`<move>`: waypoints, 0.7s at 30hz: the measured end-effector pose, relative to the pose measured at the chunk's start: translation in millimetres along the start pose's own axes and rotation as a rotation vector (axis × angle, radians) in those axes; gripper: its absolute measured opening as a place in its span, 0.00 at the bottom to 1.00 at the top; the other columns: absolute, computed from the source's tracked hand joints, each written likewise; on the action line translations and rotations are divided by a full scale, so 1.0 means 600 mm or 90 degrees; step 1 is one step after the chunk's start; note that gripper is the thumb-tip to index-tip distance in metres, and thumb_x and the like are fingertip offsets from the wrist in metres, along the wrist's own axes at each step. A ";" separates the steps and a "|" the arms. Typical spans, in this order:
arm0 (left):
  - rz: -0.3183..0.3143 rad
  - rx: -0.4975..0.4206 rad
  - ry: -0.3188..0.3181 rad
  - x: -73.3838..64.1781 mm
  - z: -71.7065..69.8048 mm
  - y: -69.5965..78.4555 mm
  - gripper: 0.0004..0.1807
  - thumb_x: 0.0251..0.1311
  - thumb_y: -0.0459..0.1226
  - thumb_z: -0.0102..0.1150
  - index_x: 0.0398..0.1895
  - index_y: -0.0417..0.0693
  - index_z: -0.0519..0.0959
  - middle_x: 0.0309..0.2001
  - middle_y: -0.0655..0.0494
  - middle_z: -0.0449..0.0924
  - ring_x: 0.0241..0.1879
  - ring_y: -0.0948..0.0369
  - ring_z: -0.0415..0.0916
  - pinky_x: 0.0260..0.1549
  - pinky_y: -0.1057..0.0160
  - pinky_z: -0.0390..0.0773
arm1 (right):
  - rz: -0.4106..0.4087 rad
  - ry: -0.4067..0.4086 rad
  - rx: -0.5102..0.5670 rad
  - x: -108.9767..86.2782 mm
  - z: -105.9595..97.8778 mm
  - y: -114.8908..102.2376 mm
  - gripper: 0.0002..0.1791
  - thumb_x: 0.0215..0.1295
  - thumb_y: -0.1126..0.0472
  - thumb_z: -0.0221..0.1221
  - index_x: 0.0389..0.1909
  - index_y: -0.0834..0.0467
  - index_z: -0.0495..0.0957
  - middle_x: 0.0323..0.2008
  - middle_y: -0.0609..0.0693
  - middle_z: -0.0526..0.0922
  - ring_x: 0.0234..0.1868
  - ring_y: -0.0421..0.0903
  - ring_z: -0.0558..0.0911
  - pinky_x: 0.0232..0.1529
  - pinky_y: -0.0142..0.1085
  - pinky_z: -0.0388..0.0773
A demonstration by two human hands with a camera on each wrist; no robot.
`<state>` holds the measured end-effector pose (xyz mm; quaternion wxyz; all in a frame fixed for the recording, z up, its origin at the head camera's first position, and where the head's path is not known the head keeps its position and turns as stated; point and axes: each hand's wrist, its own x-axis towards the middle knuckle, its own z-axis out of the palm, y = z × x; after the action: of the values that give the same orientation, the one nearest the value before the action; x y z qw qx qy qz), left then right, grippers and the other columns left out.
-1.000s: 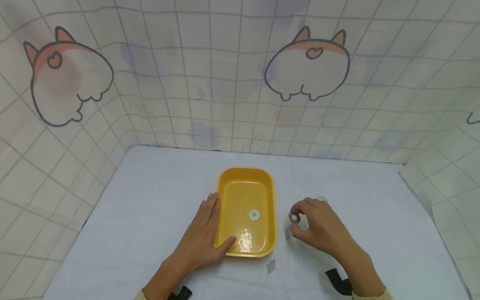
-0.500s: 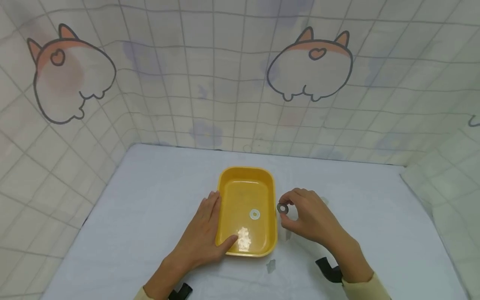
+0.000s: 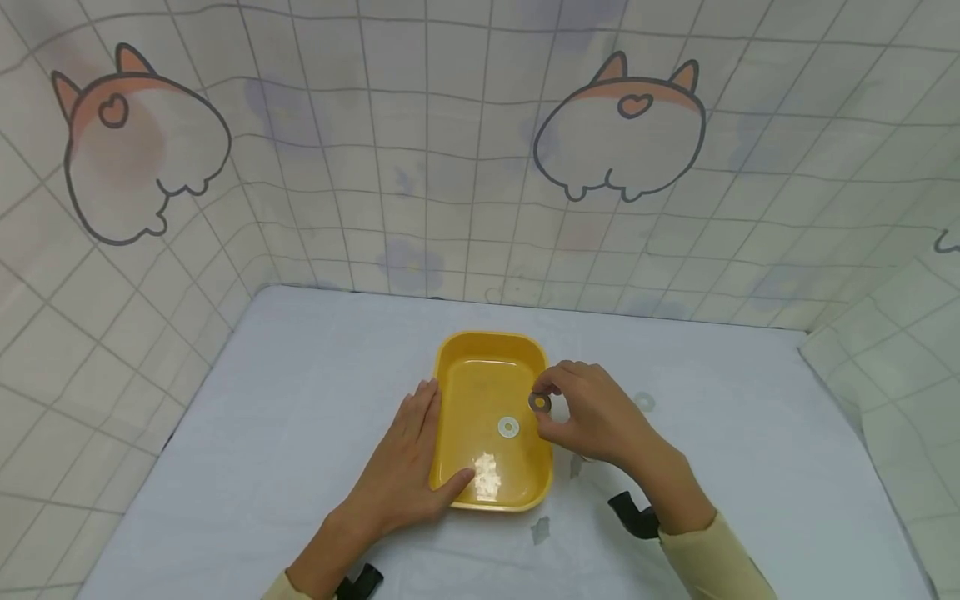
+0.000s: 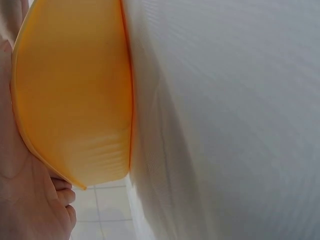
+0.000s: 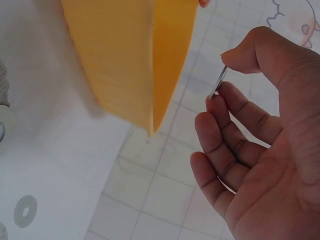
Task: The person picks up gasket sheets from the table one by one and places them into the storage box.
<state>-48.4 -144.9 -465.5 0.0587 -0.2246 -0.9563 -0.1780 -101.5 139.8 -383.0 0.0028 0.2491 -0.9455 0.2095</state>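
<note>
My left hand rests along the left side of a yellow tray, fingers straight and thumb over its near rim. In the left wrist view, the palm lies against the tray's rim. Over the tray's right rim, my right hand pinches a metal washer between thumb and index finger. The right wrist view shows that washer edge-on, the other fingers loosely bent. A second washer lies flat on the tray's floor.
A pale washer lies on the white cloth, with parts of others at that view's left edge. Small grey patches mark the cloth near the tray. A patterned curtain hangs behind and at both sides.
My right hand has moved left with the washer, from beside the tray to over its right rim. The pale washer on the cloth is now uncovered. The left hand and tray have stayed put.
</note>
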 end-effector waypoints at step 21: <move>-0.006 -0.005 -0.012 -0.001 -0.001 -0.001 0.60 0.66 0.65 0.58 0.84 0.30 0.48 0.86 0.39 0.46 0.87 0.48 0.45 0.85 0.47 0.53 | -0.028 -0.027 -0.013 0.048 0.000 -0.005 0.12 0.63 0.56 0.70 0.44 0.56 0.86 0.40 0.47 0.87 0.42 0.45 0.82 0.55 0.45 0.84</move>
<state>-47.7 -145.8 -465.1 0.0483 -0.2216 -0.9572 -0.1798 -125.0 124.0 -378.5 -0.0100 0.2745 -0.9417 0.1944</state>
